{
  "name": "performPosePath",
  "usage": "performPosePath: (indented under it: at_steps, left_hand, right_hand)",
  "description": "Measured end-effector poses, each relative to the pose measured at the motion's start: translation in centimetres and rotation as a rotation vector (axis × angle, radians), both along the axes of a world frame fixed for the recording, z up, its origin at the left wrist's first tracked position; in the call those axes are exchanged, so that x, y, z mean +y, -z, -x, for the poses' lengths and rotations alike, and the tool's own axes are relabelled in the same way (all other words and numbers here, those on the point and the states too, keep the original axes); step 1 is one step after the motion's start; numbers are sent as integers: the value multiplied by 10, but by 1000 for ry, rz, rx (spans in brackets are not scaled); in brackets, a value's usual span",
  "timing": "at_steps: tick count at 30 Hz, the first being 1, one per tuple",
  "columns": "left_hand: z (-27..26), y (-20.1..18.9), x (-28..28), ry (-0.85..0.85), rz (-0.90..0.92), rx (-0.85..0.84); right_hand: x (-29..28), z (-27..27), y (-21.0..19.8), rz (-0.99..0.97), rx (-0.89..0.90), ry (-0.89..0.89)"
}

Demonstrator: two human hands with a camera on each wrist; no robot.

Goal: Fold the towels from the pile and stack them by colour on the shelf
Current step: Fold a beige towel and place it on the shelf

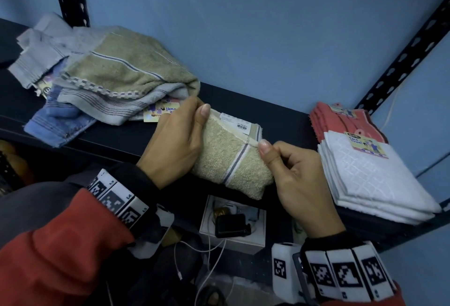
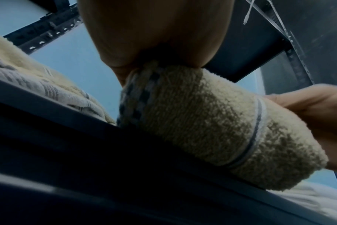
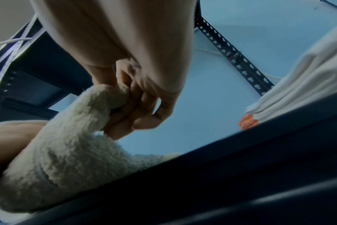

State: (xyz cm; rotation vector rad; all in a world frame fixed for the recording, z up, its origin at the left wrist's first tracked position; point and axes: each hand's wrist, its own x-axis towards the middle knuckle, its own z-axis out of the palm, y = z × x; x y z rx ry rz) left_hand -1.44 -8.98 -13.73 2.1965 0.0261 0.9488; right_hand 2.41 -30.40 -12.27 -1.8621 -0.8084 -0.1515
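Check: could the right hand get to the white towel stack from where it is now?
Probably yes. The right hand pinches the beige towel, so it must let go first; the white towel stack lies just to its right on the shelf, nothing between.

The head camera looked down from above the shelf (image 1: 280,113); each wrist camera sat close below its hand, facing up past the shelf's front edge toward the blue wall (image 3: 212,91); all three shared the beige towel (image 1: 226,157).

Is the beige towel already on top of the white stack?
No: both the left hand and right hand hold the beige towel at the shelf edge, beside the white stack.
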Motion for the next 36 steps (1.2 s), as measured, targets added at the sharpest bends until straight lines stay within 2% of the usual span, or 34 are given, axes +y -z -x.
performPosePath:
  at_steps: [3,6,7,10,13,16,18,20,23,26,30,33,36]
  left_hand:
    - [-5,5,5,-23,77,52]
    - [-10,8,14,-108,258,110]
    - [-11,9,16,-136,312,146]
    - [-9,8,20,-152,387,173]
    - [-4,-1,21,42,459,149]
    - [1,-6,24,221,251,312]
    - [4,-5,24,236,139,431]
    - [6,-5,24,217,112,508]
    - [9,-11,28,244,99,541]
    - [9,-15,27,242,62,493]
    - [-13,-16,21,99,-32,363]
    - [-35,-5,19,-1,-107,436]
    - [-42,6,13,-31,-142,505]
  right_hand:
    - [-1,-4,0,-14,125,-78]
    - [-2,-5,0,-92,467,-226]
    - [-3,-6,2,-101,530,-227]
    - [0,-7,5,-166,651,-161]
    - [-1,-14,8,-294,721,-4]
    - [-5,-20,10,-332,746,72]
    - [-7,-22,12,-271,762,52]
    - [-8,-22,11,-211,786,-12]
    - [-11,-23,5,-144,759,-81]
    - [-9,-29,2,-221,631,-41]
    - [3,-52,9,-283,434,74]
    - [12,-66,24,-124,319,182]
    - [19,-70,32,7,250,267]
